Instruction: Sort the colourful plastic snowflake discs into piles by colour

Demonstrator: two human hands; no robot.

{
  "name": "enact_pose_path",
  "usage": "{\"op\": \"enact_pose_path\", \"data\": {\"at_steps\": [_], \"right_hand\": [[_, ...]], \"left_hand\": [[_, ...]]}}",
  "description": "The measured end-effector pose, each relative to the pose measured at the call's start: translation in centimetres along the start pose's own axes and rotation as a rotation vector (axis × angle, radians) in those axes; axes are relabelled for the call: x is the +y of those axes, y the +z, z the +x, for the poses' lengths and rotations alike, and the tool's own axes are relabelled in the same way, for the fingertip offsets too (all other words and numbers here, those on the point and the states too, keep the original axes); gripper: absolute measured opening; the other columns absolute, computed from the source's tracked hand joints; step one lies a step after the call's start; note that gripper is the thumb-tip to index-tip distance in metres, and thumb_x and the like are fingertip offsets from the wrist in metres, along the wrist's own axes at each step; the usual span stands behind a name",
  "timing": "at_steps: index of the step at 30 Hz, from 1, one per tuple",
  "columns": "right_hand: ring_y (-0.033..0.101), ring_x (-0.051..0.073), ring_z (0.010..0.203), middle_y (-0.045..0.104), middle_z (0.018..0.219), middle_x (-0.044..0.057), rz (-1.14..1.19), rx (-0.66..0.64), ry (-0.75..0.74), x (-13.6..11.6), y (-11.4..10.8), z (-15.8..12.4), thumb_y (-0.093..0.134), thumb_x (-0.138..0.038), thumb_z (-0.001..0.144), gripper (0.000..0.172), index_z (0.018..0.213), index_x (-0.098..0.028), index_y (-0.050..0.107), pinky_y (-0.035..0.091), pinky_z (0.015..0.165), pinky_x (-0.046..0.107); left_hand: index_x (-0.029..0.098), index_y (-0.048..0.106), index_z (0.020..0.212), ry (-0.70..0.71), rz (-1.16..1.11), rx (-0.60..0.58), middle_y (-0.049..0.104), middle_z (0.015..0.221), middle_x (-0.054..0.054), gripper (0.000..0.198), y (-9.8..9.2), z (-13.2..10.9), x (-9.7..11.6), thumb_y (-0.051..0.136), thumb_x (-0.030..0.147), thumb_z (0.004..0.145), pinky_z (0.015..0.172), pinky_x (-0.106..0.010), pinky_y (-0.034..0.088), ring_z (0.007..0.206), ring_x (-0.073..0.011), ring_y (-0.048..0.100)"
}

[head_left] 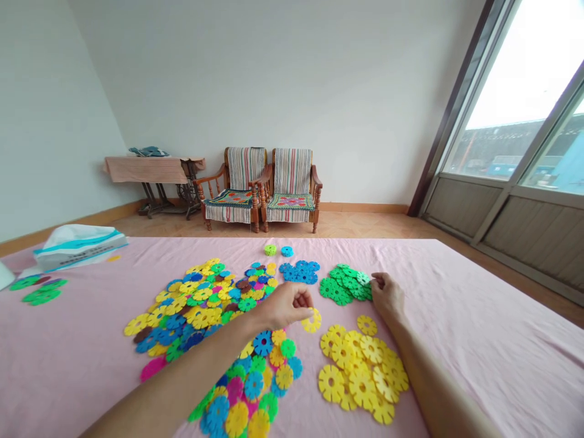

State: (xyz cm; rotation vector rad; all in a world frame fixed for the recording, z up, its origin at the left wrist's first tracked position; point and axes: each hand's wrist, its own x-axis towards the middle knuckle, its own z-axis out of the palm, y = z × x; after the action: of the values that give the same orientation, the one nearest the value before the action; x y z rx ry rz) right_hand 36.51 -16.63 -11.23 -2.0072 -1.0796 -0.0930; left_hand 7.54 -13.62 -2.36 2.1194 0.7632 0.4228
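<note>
My left hand (285, 306) is curled, with its fingertips at the top edge of a yellow plastic snowflake disc (311, 320), which seems pinched between them. My right hand (387, 296) rests at the edge of a heap of green snowflake discs (344, 285), its fingers touching the nearest pieces. Whether those fingers grip one cannot be seen. A heap of yellow discs (360, 374) lies below my right hand. Blue discs (298, 272) lie beyond my left hand, and a large mixed-colour heap (196, 310) spreads to its left.
Everything lies on a pink bedsheet (456, 340). A white and teal plastic bag (77, 246) and several green discs (40, 293) lie at the far left. Two wooden armchairs (260, 188) and a draped sewing-machine table (155, 173) stand beyond; a large window (511, 109) is at right.
</note>
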Motion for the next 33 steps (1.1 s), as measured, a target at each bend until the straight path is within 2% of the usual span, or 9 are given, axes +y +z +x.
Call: {"op": "enact_pose_path", "data": {"at_steps": [4, 7, 12, 16, 20, 24, 28, 30, 33], "right_hand": [[0.066, 0.023, 0.078, 0.072, 0.084, 0.01, 0.003, 0.001, 0.0, 0.0, -0.1, 0.0, 0.043, -0.027, 0.079, 0.035, 0.1, -0.015, 0.067, 0.046, 0.068, 0.03], [0.067, 0.023, 0.078, 0.072, 0.084, 0.01, 0.008, 0.001, 0.001, -0.1, -0.1, 0.0, 0.042, -0.028, 0.079, 0.035, 0.1, -0.015, 0.067, 0.046, 0.068, 0.029], [0.066, 0.023, 0.078, 0.072, 0.084, 0.011, 0.02, -0.003, 0.005, 0.0, 0.0, -0.1, 0.043, -0.029, 0.078, 0.036, 0.1, -0.014, 0.068, 0.046, 0.068, 0.03], [0.066, 0.024, 0.078, 0.072, 0.083, 0.011, 0.044, -0.002, 0.019, 0.0, -0.4, -0.1, 0.045, -0.03, 0.076, 0.036, 0.098, -0.014, 0.068, 0.046, 0.068, 0.031], [0.066, 0.025, 0.075, 0.072, 0.082, 0.014, 0.095, 0.016, 0.03, -1.2, -1.3, 0.3, 0.045, -0.031, 0.074, 0.038, 0.099, -0.011, 0.066, 0.046, 0.067, 0.033], [0.066, 0.025, 0.077, 0.071, 0.085, 0.013, 0.173, -0.025, -0.074, -5.9, -1.9, -0.7, 0.044, -0.033, 0.077, 0.036, 0.098, -0.012, 0.064, 0.047, 0.071, 0.034], [0.064, 0.018, 0.069, 0.07, 0.075, 0.003, 0.282, -0.325, -0.346, -12.8, -1.7, -5.6, 0.05, -0.03, 0.079, 0.02, 0.085, -0.021, 0.067, 0.049, 0.065, 0.026], [0.063, 0.017, 0.073, 0.069, 0.081, 0.004, 0.318, -0.538, -0.593, -15.9, -1.5, -8.9, 0.048, -0.023, 0.083, 0.02, 0.089, -0.02, 0.067, 0.049, 0.068, 0.028], [0.06, 0.02, 0.092, 0.067, 0.096, 0.007, 0.284, -0.669, -0.782, -19.0, -1.1, -12.8, 0.049, -0.016, 0.084, 0.026, 0.104, -0.019, 0.065, 0.047, 0.081, 0.033]], "left_hand": [[0.013, 0.063, 0.079, 0.016, -0.115, -0.067, 0.065, 0.07, -0.002, 0.01, 4.1, 0.7, 1.4, 0.06, 0.02, 0.072, 0.053, -0.02, 0.047, 0.059, -0.0114, 0.06], [0.014, 0.064, 0.083, 0.025, -0.144, -0.027, 0.066, 0.076, -0.004, 0.013, 4.4, 0.5, 1.5, 0.06, 0.021, 0.072, 0.056, -0.021, 0.048, 0.063, -0.0126, 0.061], [0.015, 0.064, 0.082, -0.022, -0.077, 0.155, 0.065, 0.071, -0.002, 0.013, 0.2, -2.1, 0.0, 0.059, 0.024, 0.075, 0.061, -0.023, 0.049, 0.066, -0.0139, 0.061], [0.016, 0.063, 0.082, -0.078, 0.091, 0.373, 0.068, 0.076, -0.002, 0.014, -4.0, -6.1, -2.6, 0.055, 0.027, 0.079, 0.065, -0.024, 0.049, 0.07, -0.0154, 0.063], [0.02, 0.062, 0.082, -0.113, 0.308, 0.571, 0.068, 0.079, 0.0, 0.015, -6.2, -10.2, -5.3, 0.05, 0.029, 0.085, 0.065, -0.024, 0.047, 0.073, -0.0157, 0.063], [0.02, 0.061, 0.08, -0.065, 0.437, 0.612, 0.067, 0.083, -0.001, 0.016, -6.2, -12.7, -6.7, 0.05, 0.029, 0.087, 0.074, -0.027, 0.048, 0.082, -0.0173, 0.063], [0.021, 0.061, 0.08, 0.016, 0.506, 0.577, 0.065, 0.086, -0.003, 0.016, -5.7, -13.5, -7.2, 0.05, 0.028, 0.088, 0.08, -0.029, 0.046, 0.087, -0.0187, 0.06], [0.021, 0.062, 0.083, 0.057, 0.535, 0.542, 0.065, 0.088, -0.003, 0.014, -5.5, -13.6, -7.4, 0.05, 0.026, 0.089, 0.082, -0.03, 0.045, 0.09, -0.0192, 0.058], [0.021, 0.062, 0.086, 0.1, 0.566, 0.532, 0.065, 0.09, -0.003, 0.013, -5.3, -13.6, -7.7, 0.05, 0.025, 0.09, 0.084, -0.032, 0.044, 0.093, -0.0194, 0.057]]}}
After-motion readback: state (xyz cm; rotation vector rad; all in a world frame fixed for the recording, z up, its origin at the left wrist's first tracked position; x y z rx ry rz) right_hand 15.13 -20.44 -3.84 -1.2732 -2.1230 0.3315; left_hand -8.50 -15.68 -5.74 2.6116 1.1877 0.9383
